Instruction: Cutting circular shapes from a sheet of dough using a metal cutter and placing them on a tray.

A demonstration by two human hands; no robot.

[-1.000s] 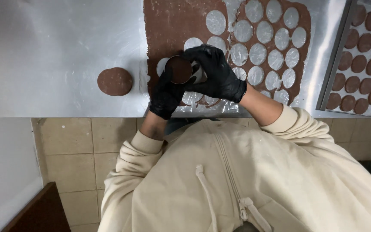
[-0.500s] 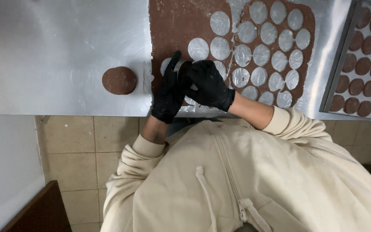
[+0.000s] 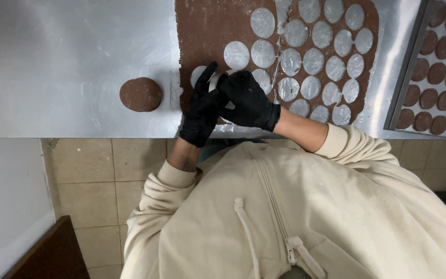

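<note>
The round metal cutter [image 3: 216, 82] sits on the near left corner of the brown dough sheet [image 3: 210, 31], pinned between my two gloved hands; only a sliver of its pale rim shows between them. My left hand [image 3: 201, 111] lies at its 8 o'clock, fingers stretched up along the cutter's left side, so that grip is spread rather than closed. My right hand [image 3: 248, 101] covers it from 4 o'clock, fingers curled over the top; whether that grip is really clamped on the ring I cannot tell, as the glove hides the contact.

From 12 to 3 o'clock of the cutter the sheet is riddled with round cut-out holes [image 3: 313, 61] showing the steel beneath. At 9 o'clock, well apart on the bare counter [image 3: 68, 62], lies one loose dough disc [image 3: 140, 94]. Far off at 3 o'clock a tray [image 3: 406, 90] holds rows of cut brown rounds [image 3: 437, 72].
</note>
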